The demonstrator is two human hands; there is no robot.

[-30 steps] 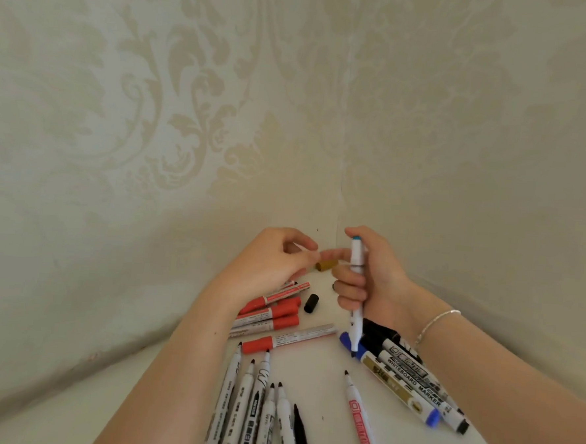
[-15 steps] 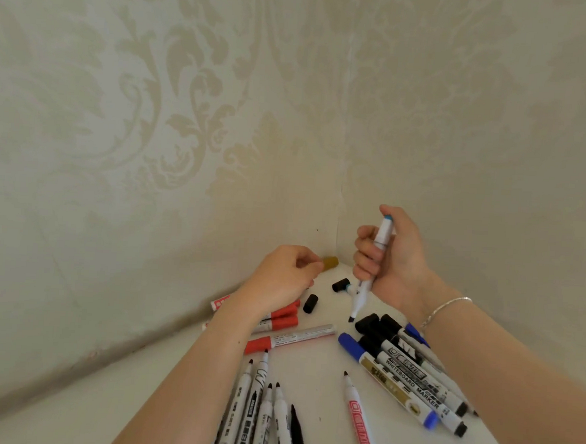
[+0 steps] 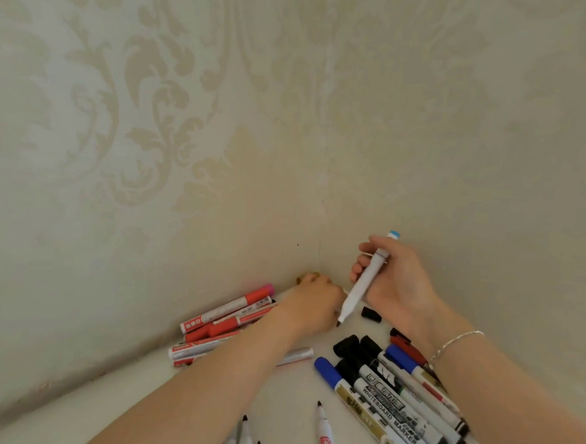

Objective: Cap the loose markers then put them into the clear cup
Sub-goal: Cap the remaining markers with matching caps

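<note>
The white tabletop (image 3: pixel 295 393) runs into a corner where two wallpapered walls (image 3: pixel 186 146) meet, so there is no room past the far edges; the one bare patch of table lies toward the viewer from that corner, between the red pile and the capped pile. The right hand (image 3: pixel 394 279), raised just out from the corner, has its fingers curled round an uncapped white marker (image 3: pixel 363 284), held clear of the table. The marker's long axis is steeply tilted: its light-blue butt end points up and away toward the right wall, its dark tip points down and toward the viewer, hanging just beside the left hand (image 3: pixel 314 305). That left hand is pressed deep into the corner, knuckles up, fingers bent over a small gold cap (image 3: pixel 307 277); whether they truly pinch it cannot be told. A loose black cap (image 3: pixel 371 314) lies near the corner, under the right hand. Left of the corner, along the left wall, red markers (image 3: pixel 223 324) lie stacked, partly under the left forearm. Toward the viewer from the corner, on the right, capped whiteboard markers (image 3: pixel 394 399) lie side by side on a diagonal, caps toward the corner. An uncapped red-printed marker (image 3: pixel 324 436) lies at the near edge, tip toward the corner, and more uncapped markers (image 3: pixel 244 440) show at the bottom. A silver bracelet (image 3: pixel 456 341) circles the right wrist.
</note>
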